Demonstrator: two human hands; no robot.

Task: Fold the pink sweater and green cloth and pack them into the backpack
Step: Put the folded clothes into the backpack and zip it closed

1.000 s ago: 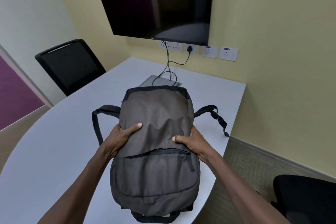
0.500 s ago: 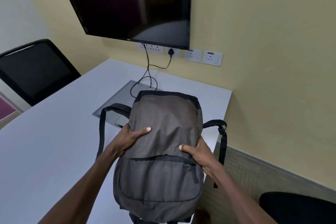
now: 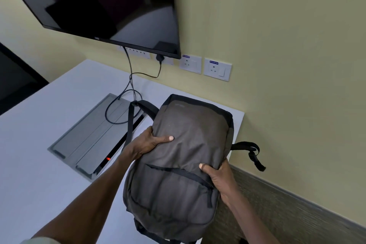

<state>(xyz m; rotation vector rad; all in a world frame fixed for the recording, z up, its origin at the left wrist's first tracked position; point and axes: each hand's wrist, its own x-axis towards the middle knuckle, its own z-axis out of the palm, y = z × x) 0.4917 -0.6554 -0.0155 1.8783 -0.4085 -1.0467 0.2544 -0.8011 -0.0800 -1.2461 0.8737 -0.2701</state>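
A grey-brown backpack (image 3: pixel 184 144) with black trim lies front-up at the right end of the white table (image 3: pixel 39 144), its front pocket zipper running across the lower half. My left hand (image 3: pixel 147 141) grips its left side, thumb on top of the fabric. My right hand (image 3: pixel 216 174) grips the right side near the zipper's end, thumb on top. The bag looks full and its main opening is not visible. One black strap (image 3: pixel 251 152) hangs off the right table edge. No pink sweater or green cloth is in view.
A grey cable hatch (image 3: pixel 93 140) is set into the table left of the bag, with black cables (image 3: pixel 128 93) running up to wall sockets (image 3: pixel 217 69). A dark wall screen (image 3: pixel 103 0) hangs above. The yellow wall stands close on the right; a black chair (image 3: pixel 11 77) is at far left.
The backpack has shifted right and away toward the wall corner with both hands still holding its sides. My view has swung right, so the chair has slid out to the left edge.
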